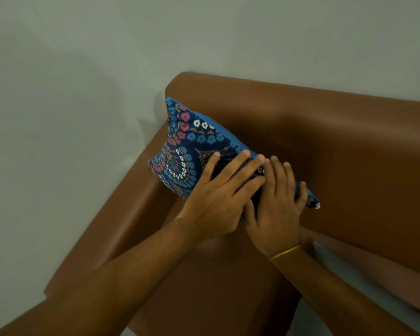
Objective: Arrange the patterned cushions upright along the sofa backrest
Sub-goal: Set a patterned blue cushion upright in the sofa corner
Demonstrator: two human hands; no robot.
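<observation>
A dark blue cushion (187, 146) with a red, white and light blue flower pattern stands upright in the sofa's left corner. It leans against the brown leather backrest (325, 141). My left hand (218, 197) lies flat on the cushion's patterned face with its fingers spread. My right hand (277, 209) rests flat beside it on the cushion's right part, its fingertips over the top edge. Both hands hide the cushion's lower right area. A yellow band circles my right wrist.
The sofa's left armrest (121, 214) runs toward me beside the cushion. The brown seat (228, 287) lies below my forearms. A pale wall (83, 69) stands behind and to the left. A grey strip (349, 282) lies on the seat at the right.
</observation>
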